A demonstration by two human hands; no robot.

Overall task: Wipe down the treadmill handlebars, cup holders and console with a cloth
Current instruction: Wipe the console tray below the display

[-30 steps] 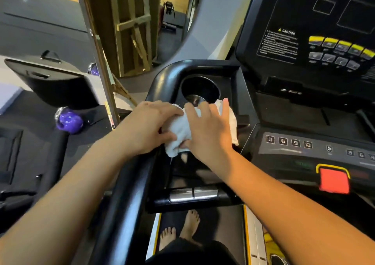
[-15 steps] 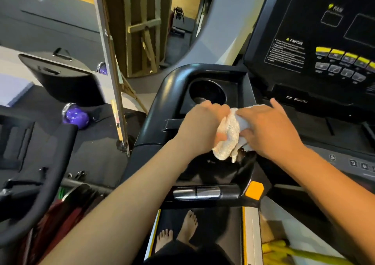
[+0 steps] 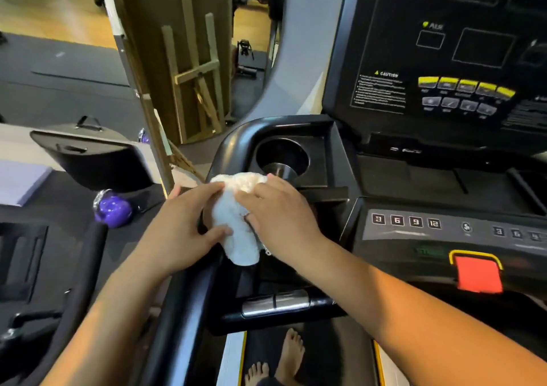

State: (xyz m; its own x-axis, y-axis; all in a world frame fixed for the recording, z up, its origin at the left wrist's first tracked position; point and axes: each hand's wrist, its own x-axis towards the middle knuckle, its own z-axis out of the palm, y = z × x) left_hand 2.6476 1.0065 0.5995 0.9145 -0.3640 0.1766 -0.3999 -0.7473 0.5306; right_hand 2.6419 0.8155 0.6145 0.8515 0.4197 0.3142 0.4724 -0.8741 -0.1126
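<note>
A bunched white cloth (image 3: pixel 236 220) rests on the treadmill's black left handlebar (image 3: pixel 233 143), just in front of the round cup holder (image 3: pixel 281 156). My left hand (image 3: pixel 183 223) grips the cloth's left side, fingers curled around the bar. On the cloth's right side lies my right hand (image 3: pixel 281 217), pressing it down. The dark console (image 3: pixel 444 60) with yellow and grey buttons rises at the upper right. Below it sits a lower control panel (image 3: pixel 414 223) with number keys and a red stop button (image 3: pixel 478 273).
A purple kettlebell (image 3: pixel 112 208) and a black case (image 3: pixel 88 157) lie on the floor to the left. A mirror with a wooden frame (image 3: pixel 177 60) leans behind the handlebar. Another machine's black bar (image 3: pixel 80 282) runs along the lower left. Bare feet (image 3: pixel 284 356) stand on the belt.
Both hands and the cloth moved left, from the tray beside the console back onto the left handlebar. The view shifted, bringing the lower panel and red button back in sight.
</note>
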